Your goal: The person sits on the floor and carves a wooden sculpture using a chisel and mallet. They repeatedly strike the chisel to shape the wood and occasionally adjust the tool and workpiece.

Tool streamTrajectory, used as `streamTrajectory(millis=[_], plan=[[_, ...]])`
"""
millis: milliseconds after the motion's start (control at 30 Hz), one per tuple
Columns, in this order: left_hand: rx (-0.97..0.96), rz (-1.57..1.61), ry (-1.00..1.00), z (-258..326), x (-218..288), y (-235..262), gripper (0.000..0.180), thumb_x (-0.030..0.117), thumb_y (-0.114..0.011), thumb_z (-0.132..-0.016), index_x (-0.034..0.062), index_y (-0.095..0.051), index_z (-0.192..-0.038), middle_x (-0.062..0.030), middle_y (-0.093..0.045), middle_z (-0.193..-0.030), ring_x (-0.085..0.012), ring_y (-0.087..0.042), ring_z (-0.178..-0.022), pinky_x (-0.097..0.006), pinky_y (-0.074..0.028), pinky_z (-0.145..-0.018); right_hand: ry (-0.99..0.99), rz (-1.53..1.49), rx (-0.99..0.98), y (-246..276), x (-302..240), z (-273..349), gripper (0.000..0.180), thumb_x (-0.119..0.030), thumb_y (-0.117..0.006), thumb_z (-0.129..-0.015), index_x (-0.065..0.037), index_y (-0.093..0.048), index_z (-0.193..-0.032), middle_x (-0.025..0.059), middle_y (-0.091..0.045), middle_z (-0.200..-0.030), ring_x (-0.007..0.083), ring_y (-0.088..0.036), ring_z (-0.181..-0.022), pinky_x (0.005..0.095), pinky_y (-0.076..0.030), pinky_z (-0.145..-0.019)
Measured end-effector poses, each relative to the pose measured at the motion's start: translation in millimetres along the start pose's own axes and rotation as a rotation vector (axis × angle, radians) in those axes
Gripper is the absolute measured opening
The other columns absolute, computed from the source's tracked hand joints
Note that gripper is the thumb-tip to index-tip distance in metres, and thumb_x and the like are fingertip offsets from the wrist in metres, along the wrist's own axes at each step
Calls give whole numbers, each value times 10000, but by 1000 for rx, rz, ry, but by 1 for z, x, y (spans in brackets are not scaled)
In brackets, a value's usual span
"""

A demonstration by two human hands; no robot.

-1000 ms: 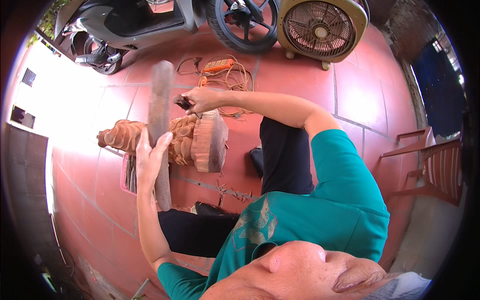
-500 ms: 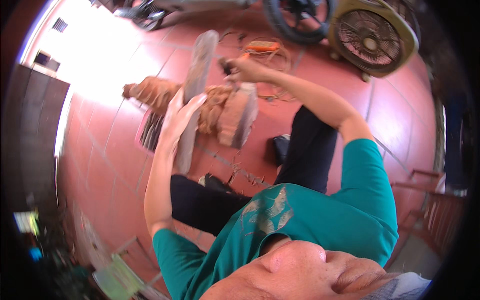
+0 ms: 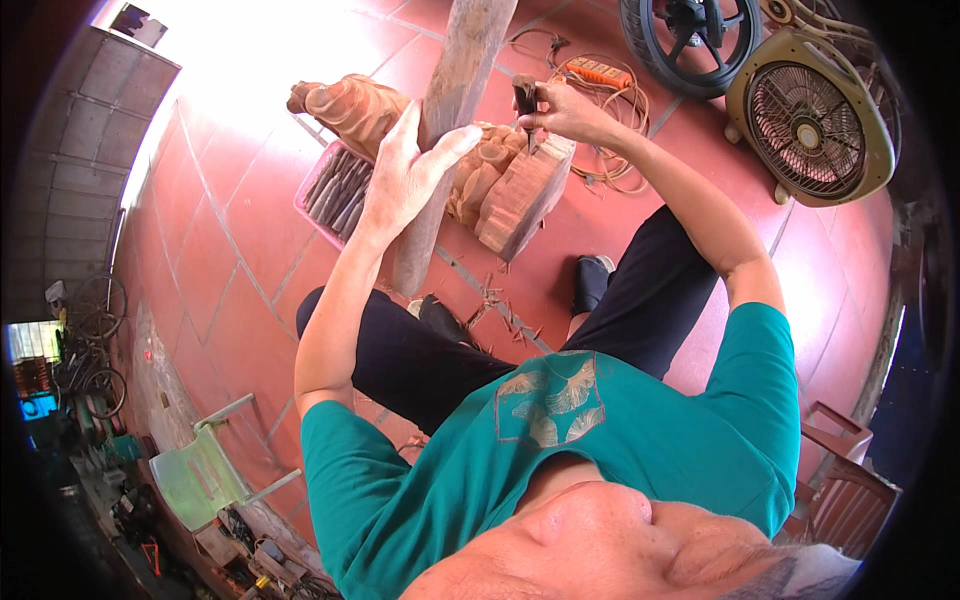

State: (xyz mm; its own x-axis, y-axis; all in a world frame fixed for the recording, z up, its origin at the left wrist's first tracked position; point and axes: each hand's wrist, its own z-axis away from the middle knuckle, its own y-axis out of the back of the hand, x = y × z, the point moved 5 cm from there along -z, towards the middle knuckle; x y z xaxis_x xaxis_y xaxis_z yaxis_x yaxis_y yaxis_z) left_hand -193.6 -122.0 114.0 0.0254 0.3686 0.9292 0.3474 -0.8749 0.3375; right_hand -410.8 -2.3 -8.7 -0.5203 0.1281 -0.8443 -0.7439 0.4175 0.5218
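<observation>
Two bare hands are up on the carving, seen from the head camera looking down. Left hand (image 3: pixel 408 170) lies flat against a long, grey, weathered wooden plank (image 3: pixel 452 110), fingers extended and pressed close together, thumb pointing out to the right across the board's edge. That plank stands tilted, its lower end down on the red tiled floor (image 3: pixel 230 290) just ahead of the person's knees.

Right hand (image 3: pixel 562 108) is curled tight round a short dark-handled chisel (image 3: pixel 524 100), fingers wrapped and closed on the handle, tool pointing down. Its tip meets the top of a reddish-brown carved wooden figure (image 3: pixel 505 185), which sits on the floor right beside the plank, touching it; more of the carved wood, rounded and paler, shows on the plank's far left side. Wood chips lie scattered on the tiles near the block's base.

Behind the left hand, a pink plastic tray (image 3: pixel 312 215) holds a row of dark carving tools. Beyond the right hand, an orange power strip (image 3: pixel 598 73) lies with a coil of cable. Further right stands a tan box fan (image 3: pixel 810 115), and next to it a black motorbike wheel (image 3: pixel 690 40). Low at the left, well apart from the work, there's a pale green plastic chair (image 3: pixel 200 475).
</observation>
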Motion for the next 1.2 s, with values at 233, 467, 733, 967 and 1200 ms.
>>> streamTrajectory(millis=[233, 467, 733, 967, 1200], plan=[[24, -188, -31, -1, -6, 1, 579, 426, -722, -936, -65, -546, -1188, -233, -721, -1014, -262, -715, -941, -370, -547, -844, 45, 135, -7, -4, -21, 5, 302, -221, -779, -873, -17, -628, -1036, 143, -674, -839, 275, -652, -817, 422, -496, -759], [15, -375, -34, -5, -32, 8, 725, 532, -709, -898, -103, -543, -1205, -268, -714, -1016, -367, -710, -992, -451, -528, -891, 168, 312, 106, -10, -14, 5, 337, -240, -799, -856, -18, -635, -1050, 180, -666, -803, 365, -658, -768, 468, -500, -705], [21, -386, 60, -5, -42, -2, 691, 543, -698, -907, -76, -535, -1166, -266, -712, -996, -377, -706, -968, -438, -531, -868, 127, 319, 6, -7, -17, 1, 272, -180, -739, -923, -17, -628, -1111, 96, -682, -949, 204, -656, -895, 361, -524, -791], [-83, -222, 72, -4, -42, 6, 642, 483, -701, -914, -40, -576, -1266, -162, -679, -1027, -222, -661, -938, -362, -529, -835, 105, 155, 143, 14, 2, 0, 310, -231, -753, -910, -7, -655, -1100, 114, -716, -930, 209, -706, -817, 358, -556, -742], [-14, 68, 197, 10, -30, 9, 475, 319, -747, -913, 25, -572, -1242, -19, -608, -780, -73, -578, -595, -247, -484, -516, -77, -234, 21, 2, 0, 1, 275, -186, -728, -949, -37, -636, -1162, 38, -705, -969, 98, -691, -792, 247, -582, -657]])
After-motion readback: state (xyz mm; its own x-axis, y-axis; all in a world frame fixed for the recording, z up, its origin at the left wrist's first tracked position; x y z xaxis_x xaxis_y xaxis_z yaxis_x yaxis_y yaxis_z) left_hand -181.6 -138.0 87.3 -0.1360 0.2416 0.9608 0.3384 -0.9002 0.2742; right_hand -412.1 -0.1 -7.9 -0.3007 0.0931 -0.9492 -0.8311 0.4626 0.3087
